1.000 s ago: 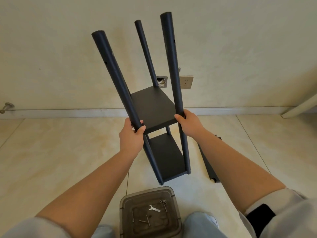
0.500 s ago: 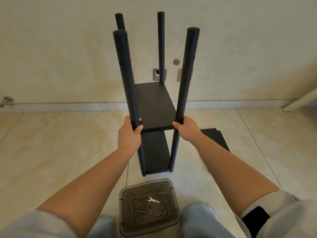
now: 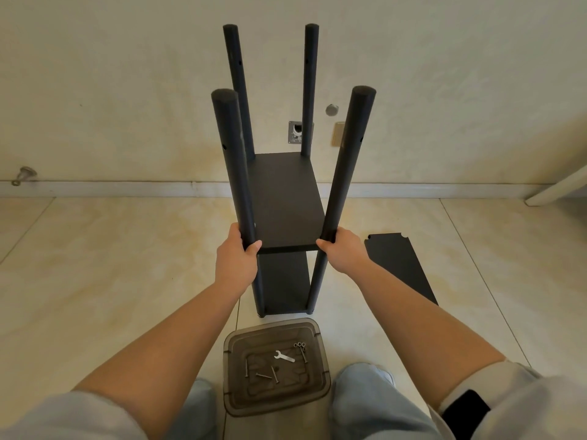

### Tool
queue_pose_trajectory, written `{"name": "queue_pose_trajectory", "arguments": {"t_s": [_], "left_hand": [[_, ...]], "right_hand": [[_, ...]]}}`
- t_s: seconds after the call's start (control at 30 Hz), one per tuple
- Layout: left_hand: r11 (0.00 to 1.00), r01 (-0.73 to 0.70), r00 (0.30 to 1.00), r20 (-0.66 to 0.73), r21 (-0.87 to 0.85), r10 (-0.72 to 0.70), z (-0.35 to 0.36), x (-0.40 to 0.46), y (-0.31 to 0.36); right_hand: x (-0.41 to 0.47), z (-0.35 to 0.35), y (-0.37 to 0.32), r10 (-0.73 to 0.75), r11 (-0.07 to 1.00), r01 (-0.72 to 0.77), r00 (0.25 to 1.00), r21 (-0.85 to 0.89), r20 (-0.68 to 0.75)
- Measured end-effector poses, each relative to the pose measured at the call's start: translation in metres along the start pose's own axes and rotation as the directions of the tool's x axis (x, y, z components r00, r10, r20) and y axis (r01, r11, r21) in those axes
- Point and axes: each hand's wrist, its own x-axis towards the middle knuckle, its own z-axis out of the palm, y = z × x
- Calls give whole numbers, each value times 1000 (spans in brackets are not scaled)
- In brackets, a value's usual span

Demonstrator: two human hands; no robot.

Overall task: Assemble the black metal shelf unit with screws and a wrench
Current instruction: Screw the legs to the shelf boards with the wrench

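Your left hand [image 3: 236, 263] and right hand [image 3: 344, 252] each grip a near post of the upright shelf unit [image 3: 286, 211]; next, fit the loose panel [image 3: 400, 268] lying right.

I note the shelf unit [image 3: 287, 198] upright on the floor, black, four round posts, two shelves fitted, gripped at both near posts. Below my grip: silver wrench [image 3: 283, 356] and screws [image 3: 266, 373]. Right: a loose shelf [image 3: 401, 267], flat.

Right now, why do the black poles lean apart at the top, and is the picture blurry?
Head view: the wide-angle lens seems to splay the shelf unit poles outward and bends the baseboard; focus is sharp, even on the wrench; light is soft, without glare.
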Motion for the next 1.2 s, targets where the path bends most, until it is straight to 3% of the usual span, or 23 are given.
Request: {"name": "queue_pose_trajectory", "arguments": {"t_s": [1.1, 1.2], "left_hand": [[999, 53, 998, 23, 3, -53, -26, -50, -25], [973, 135, 980, 120, 189, -159, -26, -57, -27]], "right_hand": [[-55, 27, 6, 47, 999, -47, 999, -24, -10], [-58, 25, 8, 47, 997, -47, 999, -61, 9]]}}
